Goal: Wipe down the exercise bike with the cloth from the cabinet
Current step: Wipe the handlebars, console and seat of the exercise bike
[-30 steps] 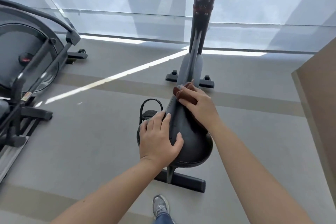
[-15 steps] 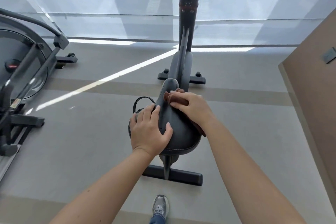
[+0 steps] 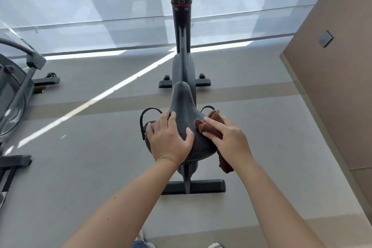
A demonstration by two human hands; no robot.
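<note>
The dark exercise bike stands in front of me, its black saddle (image 3: pixel 182 98) pointing away and its post (image 3: pixel 181 16) rising at the top. My left hand (image 3: pixel 169 139) lies flat on the saddle's left rear, fingers spread. My right hand (image 3: pixel 227 139) presses a brown cloth (image 3: pixel 209 127) against the saddle's right side; one end of the cloth hangs down below my wrist. A black pedal strap (image 3: pixel 148 119) shows left of the saddle.
Another grey exercise machine (image 3: pixel 16 90) stands at the left edge. A tan wall (image 3: pixel 338 86) runs along the right. The bike's rear foot bar (image 3: pixel 193 186) and front foot bar (image 3: pixel 184 82) rest on the grey floor. My shoes (image 3: pixel 141 237) show at the bottom.
My right hand slid the cloth from the saddle's nose back along its right side toward me. My left hand stayed on the saddle. My head has shifted, putting the bike more centred.
</note>
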